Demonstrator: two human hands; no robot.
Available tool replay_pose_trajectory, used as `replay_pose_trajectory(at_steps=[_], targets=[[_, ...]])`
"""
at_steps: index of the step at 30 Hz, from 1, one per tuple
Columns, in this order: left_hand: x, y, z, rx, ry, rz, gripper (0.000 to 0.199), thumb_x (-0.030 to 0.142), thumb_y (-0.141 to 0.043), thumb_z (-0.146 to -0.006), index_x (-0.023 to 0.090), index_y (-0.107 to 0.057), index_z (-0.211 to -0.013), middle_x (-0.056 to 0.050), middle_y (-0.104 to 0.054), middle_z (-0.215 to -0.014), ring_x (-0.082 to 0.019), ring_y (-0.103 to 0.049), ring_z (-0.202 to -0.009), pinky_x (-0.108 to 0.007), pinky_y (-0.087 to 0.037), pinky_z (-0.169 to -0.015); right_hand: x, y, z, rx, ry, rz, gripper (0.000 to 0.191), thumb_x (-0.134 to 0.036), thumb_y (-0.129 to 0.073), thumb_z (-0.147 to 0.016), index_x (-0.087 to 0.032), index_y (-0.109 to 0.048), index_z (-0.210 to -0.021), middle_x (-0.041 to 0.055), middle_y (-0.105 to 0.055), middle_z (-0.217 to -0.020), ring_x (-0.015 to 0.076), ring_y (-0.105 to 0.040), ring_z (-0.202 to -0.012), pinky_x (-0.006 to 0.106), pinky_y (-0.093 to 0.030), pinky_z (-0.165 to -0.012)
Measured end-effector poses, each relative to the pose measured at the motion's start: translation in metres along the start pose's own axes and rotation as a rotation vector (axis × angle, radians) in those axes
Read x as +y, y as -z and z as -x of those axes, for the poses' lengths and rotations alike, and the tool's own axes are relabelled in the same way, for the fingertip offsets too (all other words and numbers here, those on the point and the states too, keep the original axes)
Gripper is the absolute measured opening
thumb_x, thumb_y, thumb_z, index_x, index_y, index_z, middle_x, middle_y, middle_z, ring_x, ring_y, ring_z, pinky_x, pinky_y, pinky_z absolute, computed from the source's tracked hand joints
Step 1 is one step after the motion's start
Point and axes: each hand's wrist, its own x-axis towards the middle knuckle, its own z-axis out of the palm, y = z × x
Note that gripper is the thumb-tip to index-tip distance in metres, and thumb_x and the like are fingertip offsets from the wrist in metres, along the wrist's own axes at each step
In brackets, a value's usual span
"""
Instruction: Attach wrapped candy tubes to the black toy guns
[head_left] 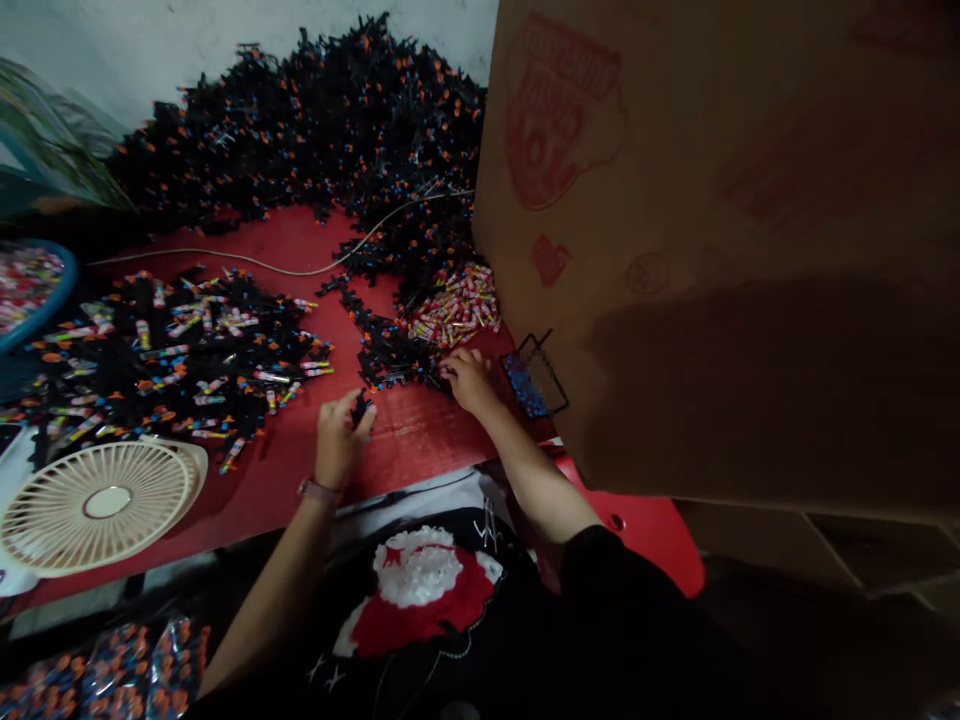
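Seemingly midway, left hand [341, 440] is pinching a piece [361, 408], right hand [469, 379] hiding its grip; tubed pile [176, 352] looking done, bare heap [322, 130] waiting.

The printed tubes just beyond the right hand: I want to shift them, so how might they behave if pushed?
The printed tubes would probably scatter, lying loose in a heap. Each looks apt to roll, being slim and rounded. They are likely light, given how small they look beside the right hand.
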Motion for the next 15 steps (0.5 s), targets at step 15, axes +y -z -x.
replay_pose_trajectory(at_steps=[15], targets=[[-0.049, -0.020, 0.033, 0.008, -0.262, -0.282, 0.038, 0.041, -0.070, -0.093, 0.019, -0.063, -0.123, -0.019, -0.066, -0.123, -0.043, -0.061, -0.121, -0.060, -0.048, -0.111, -0.040, 0.022, -0.114, -0.068, 0.073, 0.248, 0.039, -0.027, -0.065, -0.105, -0.007, -0.068, -0.138, 0.0275, -0.062, -0.147, 0.0356, -0.055, -0.140, 0.048, -0.042, -0.122]])
